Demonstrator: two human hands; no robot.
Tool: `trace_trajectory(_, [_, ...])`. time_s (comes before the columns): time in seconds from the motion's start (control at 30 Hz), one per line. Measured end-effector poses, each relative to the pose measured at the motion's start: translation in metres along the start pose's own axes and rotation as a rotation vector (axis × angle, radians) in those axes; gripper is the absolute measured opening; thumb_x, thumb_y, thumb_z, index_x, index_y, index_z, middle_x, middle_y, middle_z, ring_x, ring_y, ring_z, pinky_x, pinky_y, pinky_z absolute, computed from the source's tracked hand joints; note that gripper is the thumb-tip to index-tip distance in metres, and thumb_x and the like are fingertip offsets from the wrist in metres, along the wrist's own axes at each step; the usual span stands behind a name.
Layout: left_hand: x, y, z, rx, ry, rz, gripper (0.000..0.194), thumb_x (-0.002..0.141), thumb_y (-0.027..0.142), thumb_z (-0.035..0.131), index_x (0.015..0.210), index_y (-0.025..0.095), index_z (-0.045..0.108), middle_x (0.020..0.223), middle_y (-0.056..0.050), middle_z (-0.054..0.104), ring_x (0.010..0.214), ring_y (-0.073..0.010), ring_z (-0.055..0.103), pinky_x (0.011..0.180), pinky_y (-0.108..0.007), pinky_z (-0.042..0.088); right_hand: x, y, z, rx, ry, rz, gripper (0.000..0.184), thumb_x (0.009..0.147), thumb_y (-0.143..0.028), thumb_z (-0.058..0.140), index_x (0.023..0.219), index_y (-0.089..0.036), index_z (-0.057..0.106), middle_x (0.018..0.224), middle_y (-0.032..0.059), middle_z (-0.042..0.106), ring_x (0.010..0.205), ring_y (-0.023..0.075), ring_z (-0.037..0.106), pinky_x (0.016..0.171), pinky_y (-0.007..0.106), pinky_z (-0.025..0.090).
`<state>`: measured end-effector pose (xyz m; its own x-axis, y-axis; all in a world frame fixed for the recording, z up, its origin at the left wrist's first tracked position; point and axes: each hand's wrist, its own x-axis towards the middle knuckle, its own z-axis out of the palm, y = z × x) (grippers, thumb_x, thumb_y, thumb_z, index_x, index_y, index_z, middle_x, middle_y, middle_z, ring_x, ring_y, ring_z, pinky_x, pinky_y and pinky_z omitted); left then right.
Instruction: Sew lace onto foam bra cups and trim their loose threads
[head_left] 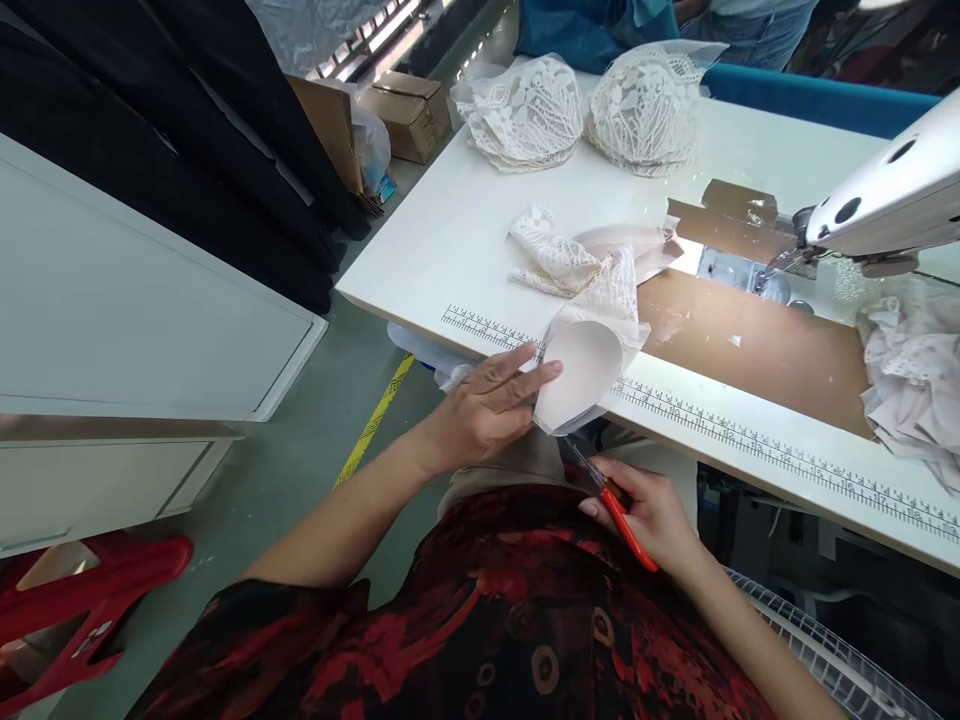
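Head view: left grip (pixel 487 412) holds the pale cup (pixel 583 365) by its left edge, over the counter's (pixel 420 245) front edge; right grip (pixel 651 508) is closed around red-handled scissors (pixel 628 532), tips by the cup's near rim. Judgement: tension the margin, snip shallowly, keep lace (pixel 616 287) clear.

We see cool, bright light across the white table (pixel 420 240), with a glaring patch beside the metal plate (pixel 727 271). The pale cloth cup (pixel 583 365) looks almost textureless, while the patterned shirt (pixel 450 620) sits dimmer. Our wide view stretches shapes toward its edges; fine detail is soft.
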<state>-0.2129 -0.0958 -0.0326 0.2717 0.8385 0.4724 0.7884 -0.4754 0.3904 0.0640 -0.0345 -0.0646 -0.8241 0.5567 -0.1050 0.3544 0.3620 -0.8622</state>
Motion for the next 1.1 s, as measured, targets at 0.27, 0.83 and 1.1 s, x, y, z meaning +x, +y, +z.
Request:
trace_trajectory(0.27, [0.066, 0.000, -0.001, -0.467, 0.225, -0.034, 0.025, 0.098, 0.033, 0.044, 0.094, 0.017, 0.064, 0.094, -0.011, 0.066, 0.103, -0.0222, 0.061, 0.098, -0.041, 0.046, -0.027, 0.013, -0.004, -0.035, 0.123, 0.024, 0.031, 0.085, -0.039, 0.064, 0.107, -0.019, 0.069, 0.073, 0.0028, 0.070, 0.066, 0.0200, 0.067, 0.062, 0.027, 0.055])
trace_trajectory(0.83, [0.025, 0.037, -0.006, -0.947, -0.219, -0.361, 0.019, 0.094, 0.019, 0.052, 0.095, 0.015, 0.071, 0.095, -0.009, 0.069, 0.091, -0.0171, 0.065, 0.083, -0.025, 0.049, -0.031, -0.020, -0.025, -0.027, 0.140, -0.012, 0.033, 0.082, -0.038, 0.069, 0.109, -0.020, 0.068, 0.081, 0.0036, 0.072, 0.067, 0.0163, 0.066, 0.064, 0.023, 0.053])
trace_trajectory(1.1, [0.014, 0.035, 0.013, -0.858, -0.187, -0.287, 0.019, 0.093, 0.019, 0.053, 0.095, 0.013, 0.070, 0.091, -0.010, 0.068, 0.085, -0.0157, 0.064, 0.079, -0.024, 0.051, -0.034, -0.021, -0.027, 0.027, -0.015, 0.103, 0.032, 0.084, -0.039, 0.066, 0.111, -0.021, 0.067, 0.084, 0.0014, 0.071, 0.071, 0.0157, 0.065, 0.065, 0.021, 0.050])
